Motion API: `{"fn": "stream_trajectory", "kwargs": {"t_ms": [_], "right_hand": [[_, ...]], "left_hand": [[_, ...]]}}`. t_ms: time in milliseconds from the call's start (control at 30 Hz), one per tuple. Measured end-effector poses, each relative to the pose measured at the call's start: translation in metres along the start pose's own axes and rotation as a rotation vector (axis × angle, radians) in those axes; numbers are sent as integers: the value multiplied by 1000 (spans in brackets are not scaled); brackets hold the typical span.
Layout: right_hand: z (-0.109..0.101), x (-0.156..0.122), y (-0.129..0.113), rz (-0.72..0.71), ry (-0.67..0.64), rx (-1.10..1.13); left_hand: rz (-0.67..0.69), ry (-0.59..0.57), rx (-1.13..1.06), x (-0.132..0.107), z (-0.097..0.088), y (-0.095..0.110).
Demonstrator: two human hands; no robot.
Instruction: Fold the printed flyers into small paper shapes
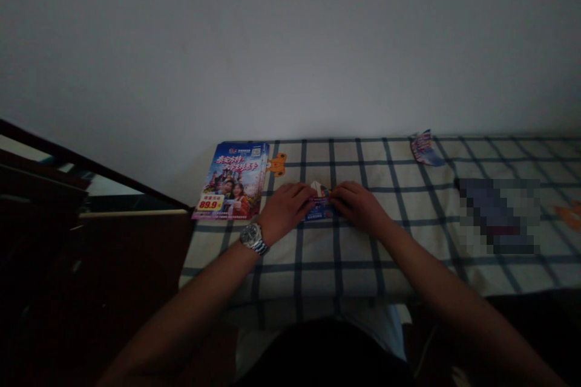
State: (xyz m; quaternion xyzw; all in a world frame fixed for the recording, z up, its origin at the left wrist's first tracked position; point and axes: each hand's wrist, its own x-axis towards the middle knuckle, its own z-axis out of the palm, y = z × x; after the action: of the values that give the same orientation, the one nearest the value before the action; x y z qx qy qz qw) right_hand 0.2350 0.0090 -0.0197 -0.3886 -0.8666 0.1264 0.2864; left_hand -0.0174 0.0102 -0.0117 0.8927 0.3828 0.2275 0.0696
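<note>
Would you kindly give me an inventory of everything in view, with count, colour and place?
Leaflet pile: one, mostly blue and pink, left on the cloth.
Folded paper: one, blue and white, between the hands.
Bent paper piece: one, blue and red, far edge, right of the hands.
Pixelated object: one, dark bluish, right; unidentifiable.
Checked cloth: one, whitish with blue-grey stripes, beneath these.
Printed figures: two, orange, beside the pile and at the right edge.
Wall: one, grey, behind.
Dark furniture: count unclear, brownish, lower left.
Wristwatch: one, silver, left wrist.
Dark clothing: count unclear, black, bottom centre.
Left hand: one, bare, at the folded paper's left.
Right hand: one, bare, at its right.
</note>
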Motion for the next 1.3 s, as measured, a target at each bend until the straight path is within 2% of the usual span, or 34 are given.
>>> {"fn": "stream_trajectory", "kwargs": {"t_ms": [533, 767, 933, 1300], "right_hand": [[8, 3, 3, 58, 39, 8], [4, 0, 3, -9, 62, -68], [1, -2, 3, -103, 0, -48], [-1, -4, 4, -94, -24, -108]], "left_hand": [[65, -37, 156, 1, 3, 1], [104, -28, 60, -1, 3, -1], [89, -32, 14, -3, 4, -1], [82, -68, -1, -4, -1, 2]]}}
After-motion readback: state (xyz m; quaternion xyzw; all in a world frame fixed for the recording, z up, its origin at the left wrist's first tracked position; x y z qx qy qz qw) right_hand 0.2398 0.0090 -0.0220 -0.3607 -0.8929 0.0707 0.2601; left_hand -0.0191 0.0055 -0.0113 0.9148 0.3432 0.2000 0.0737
